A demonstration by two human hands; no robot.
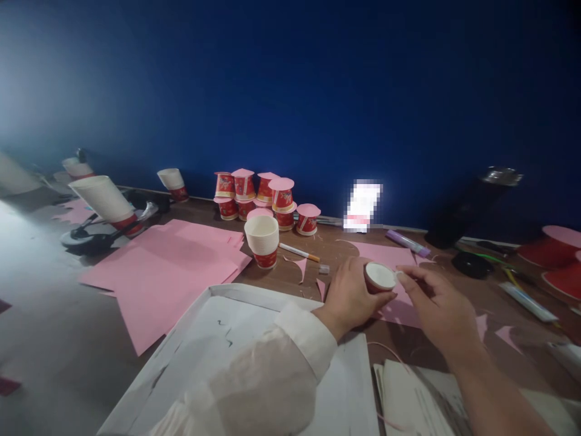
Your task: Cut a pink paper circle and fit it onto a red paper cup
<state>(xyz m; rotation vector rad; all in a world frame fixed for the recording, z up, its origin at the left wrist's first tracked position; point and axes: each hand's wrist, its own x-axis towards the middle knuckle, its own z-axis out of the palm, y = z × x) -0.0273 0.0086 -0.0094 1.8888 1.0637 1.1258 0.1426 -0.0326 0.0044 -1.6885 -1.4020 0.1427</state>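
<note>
My left hand is wrapped round a small red paper cup, its white inside facing up towards me. At the cup's right rim, the thumb and forefinger of my right hand are pinched together over a small whitish bit that I cannot make out. Beneath both hands lies a sheet of pink paper with parts cut away. To the left of my left hand a stack of paper cups stands upright, and a thin white-and-orange stick lies beside it.
Red cups with pink paper discs stand upside down in two tiers by the blue wall. Pink sheets lie at left, near a leaning cup stack. A white tray lies under my left arm. A purple glue tube lies behind.
</note>
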